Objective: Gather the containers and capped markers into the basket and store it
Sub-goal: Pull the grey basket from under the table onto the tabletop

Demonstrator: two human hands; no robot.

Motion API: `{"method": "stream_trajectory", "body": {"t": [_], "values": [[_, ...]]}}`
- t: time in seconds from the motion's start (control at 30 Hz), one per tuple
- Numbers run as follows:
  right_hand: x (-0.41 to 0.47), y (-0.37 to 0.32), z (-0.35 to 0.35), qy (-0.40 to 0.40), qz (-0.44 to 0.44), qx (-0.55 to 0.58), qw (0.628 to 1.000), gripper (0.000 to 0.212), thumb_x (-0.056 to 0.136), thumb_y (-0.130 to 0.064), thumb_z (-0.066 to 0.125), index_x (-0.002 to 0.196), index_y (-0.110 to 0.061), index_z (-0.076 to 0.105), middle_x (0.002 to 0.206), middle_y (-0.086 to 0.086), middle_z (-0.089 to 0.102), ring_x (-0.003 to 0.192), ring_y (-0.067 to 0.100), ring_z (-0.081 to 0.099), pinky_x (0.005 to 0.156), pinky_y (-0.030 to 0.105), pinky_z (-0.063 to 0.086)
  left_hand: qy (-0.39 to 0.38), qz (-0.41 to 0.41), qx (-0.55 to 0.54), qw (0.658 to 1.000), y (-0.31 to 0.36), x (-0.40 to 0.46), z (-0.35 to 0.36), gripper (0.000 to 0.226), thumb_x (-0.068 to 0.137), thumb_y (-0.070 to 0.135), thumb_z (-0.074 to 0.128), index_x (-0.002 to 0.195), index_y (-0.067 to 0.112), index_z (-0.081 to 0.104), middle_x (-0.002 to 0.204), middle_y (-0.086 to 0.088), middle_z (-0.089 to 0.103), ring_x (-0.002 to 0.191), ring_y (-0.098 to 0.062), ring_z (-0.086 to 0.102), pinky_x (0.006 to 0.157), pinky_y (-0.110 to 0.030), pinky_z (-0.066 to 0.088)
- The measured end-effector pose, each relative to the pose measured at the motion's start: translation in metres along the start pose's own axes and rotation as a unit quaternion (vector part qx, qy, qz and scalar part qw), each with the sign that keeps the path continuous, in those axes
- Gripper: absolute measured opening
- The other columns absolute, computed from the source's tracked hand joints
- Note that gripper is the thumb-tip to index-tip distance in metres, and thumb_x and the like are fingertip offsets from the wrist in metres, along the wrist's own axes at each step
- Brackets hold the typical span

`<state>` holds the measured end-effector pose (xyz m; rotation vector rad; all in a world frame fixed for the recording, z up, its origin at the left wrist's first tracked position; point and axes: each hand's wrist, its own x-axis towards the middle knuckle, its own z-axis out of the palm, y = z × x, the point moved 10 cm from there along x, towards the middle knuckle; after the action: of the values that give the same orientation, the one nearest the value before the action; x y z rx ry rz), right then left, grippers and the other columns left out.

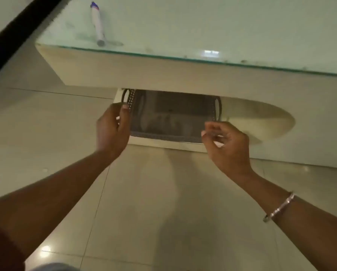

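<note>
A dark grey mesh basket rests on the low shelf under the glass-topped table, its far part hidden beneath the tabletop. What lies inside it is blurred. My left hand is at the basket's left end, fingers curled by the left handle and touching the mesh wall. My right hand hovers just off the basket's right front corner with fingers loosely apart and nothing in them. A white marker with a blue cap lies on the glass top at the far left.
The cream table has a thick front edge overhanging the shelf. A rounded cut-out opens to the right of the basket. Glossy tiled floor spreads below my arms. A dark band crosses the far left.
</note>
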<state>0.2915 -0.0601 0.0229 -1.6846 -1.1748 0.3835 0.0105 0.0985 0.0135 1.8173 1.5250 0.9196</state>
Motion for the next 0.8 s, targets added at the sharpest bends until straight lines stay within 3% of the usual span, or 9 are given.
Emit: {"method": "stream_trajectory", "body": {"t": [0.07,0.13,0.27,0.37,0.43,0.47,0.57,0.7,0.8], "values": [[0.010,0.027,-0.002,0.038,0.040,-0.005,0.998,0.039,0.091,-0.023,0.077,0.129,-0.018,0.070,0.120,-0.001,0.072,0.110,0.011,0.071,0.095,0.031,0.061,0.006,-0.062,0.019,0.998,-0.021,0.018,0.013,0.051,0.108,0.040,0.041,0.149,0.011,0.049,0.145,-0.012,0.059,0.129,-0.028,0.058,0.098,-0.027,0.042],[0.027,0.056,0.000,0.065,0.083,0.002,0.994,0.051,0.091,-0.026,0.075,0.139,-0.017,0.062,0.131,-0.004,0.064,0.120,0.010,0.062,0.106,0.033,0.055,-0.021,-0.104,0.017,0.994,-0.029,0.034,0.032,0.054,0.109,0.035,0.040,0.156,0.009,0.036,0.157,-0.015,0.047,0.139,-0.029,0.048,0.105,-0.029,0.036],[0.055,0.104,0.009,0.065,0.163,-0.009,0.985,0.067,0.092,-0.029,0.071,0.153,-0.013,0.049,0.152,0.003,0.055,0.138,0.016,0.052,0.120,0.042,0.044,-0.053,-0.171,0.012,0.984,-0.046,0.052,0.054,0.044,0.108,0.029,0.036,0.143,0.004,0.047,0.139,-0.018,0.058,0.104,-0.028,0.054,0.079,-0.031,0.039],[0.066,0.127,0.018,0.025,0.212,-0.032,0.976,0.066,0.098,-0.023,0.066,0.159,-0.013,0.040,0.161,0.011,0.047,0.147,0.024,0.047,0.123,0.036,0.038,-0.060,-0.218,-0.005,0.974,-0.070,0.062,0.059,0.041,0.103,0.022,0.038,0.135,0.000,0.053,0.132,-0.019,0.062,0.100,-0.030,0.057,0.070,-0.032,0.041],[0.070,0.137,0.024,-0.005,0.233,-0.040,0.972,0.052,0.091,-0.030,0.062,0.142,-0.018,0.055,0.145,0.010,0.061,0.130,0.025,0.058,0.109,0.033,0.045,-0.045,-0.227,-0.029,0.972,-0.078,0.063,0.058,0.043,0.098,0.016,0.037,0.131,0.000,0.058,0.129,-0.021,0.065,0.098,-0.031,0.060,0.069,-0.031,0.043],[0.072,0.140,0.026,-0.011,0.230,-0.048,0.972,0.037,0.084,-0.033,0.058,0.118,-0.018,0.061,0.125,0.013,0.068,0.110,0.027,0.064,0.096,0.036,0.051,-0.039,-0.227,-0.039,0.972,-0.079,0.064,0.056,0.044,0.096,0.014,0.036,0.131,0.002,0.059,0.128,-0.020,0.065,0.099,-0.030,0.061,0.071,-0.031,0.045],[0.075,0.139,0.027,-0.007,0.199,-0.052,0.979,0.020,0.082,-0.015,0.049,0.093,0.000,0.054,0.084,0.019,0.059,0.073,0.025,0.051,0.068,0.033,0.042,-0.031,-0.226,-0.070,0.971,-0.078,0.066,0.055,0.050,0.095,0.010,0.033,0.138,0.009,0.059,0.130,-0.016,0.066,0.107,-0.032,0.064,0.078,-0.033,0.050],[0.071,0.132,0.024,0.032,0.174,-0.044,0.983,0.011,0.086,-0.007,0.048,0.088,-0.001,0.056,0.078,0.010,0.056,0.073,0.017,0.049,0.067,0.029,0.038,-0.008,-0.227,-0.097,0.969,-0.081,0.064,0.051,0.050,0.098,0.011,0.036,0.142,0.016,0.060,0.132,-0.010,0.066,0.117,-0.030,0.064,0.090,-0.033,0.054],[0.062,0.132,0.019,0.065,0.174,-0.028,0.982,0.013,0.087,-0.007,0.052,0.090,-0.008,0.065,0.082,0.006,0.068,0.078,0.013,0.058,0.075,0.036,0.052,0.024,-0.224,-0.093,0.970,-0.082,0.054,0.038,0.043,0.100,0.014,0.043,0.138,0.019,0.064,0.131,-0.006,0.069,0.116,-0.025,0.065,0.098,-0.035,0.055]]}}
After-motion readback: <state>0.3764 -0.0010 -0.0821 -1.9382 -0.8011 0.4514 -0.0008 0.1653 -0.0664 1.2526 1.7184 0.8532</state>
